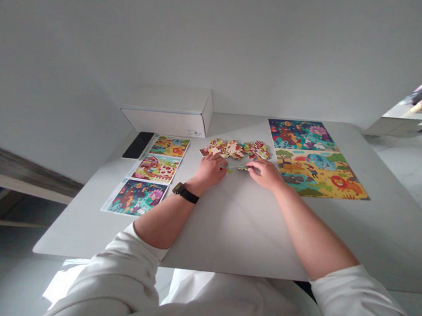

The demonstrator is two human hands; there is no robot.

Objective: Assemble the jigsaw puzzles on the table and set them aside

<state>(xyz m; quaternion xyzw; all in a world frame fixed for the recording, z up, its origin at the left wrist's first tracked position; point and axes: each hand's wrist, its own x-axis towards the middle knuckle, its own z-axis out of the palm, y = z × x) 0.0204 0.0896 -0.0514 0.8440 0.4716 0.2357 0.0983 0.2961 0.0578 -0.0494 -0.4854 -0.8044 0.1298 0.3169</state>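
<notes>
A heap of loose puzzle pieces (236, 148) lies in the middle of the white table (248, 232). My left hand (212, 169), with a black watch on the wrist, rests just in front of the heap with its fingers curled down on the table by a small piece. My right hand (265, 173) lies beside it, fingers pinched on a small puzzle piece (243, 168) flat on the table. The two hands almost touch.
Two finished animal puzzles (314, 159) lie at the right. A sheet with three picture prints (148, 174) lies at the left, a black phone (138, 145) beside it. A white box (170, 113) stands at the back against the wall.
</notes>
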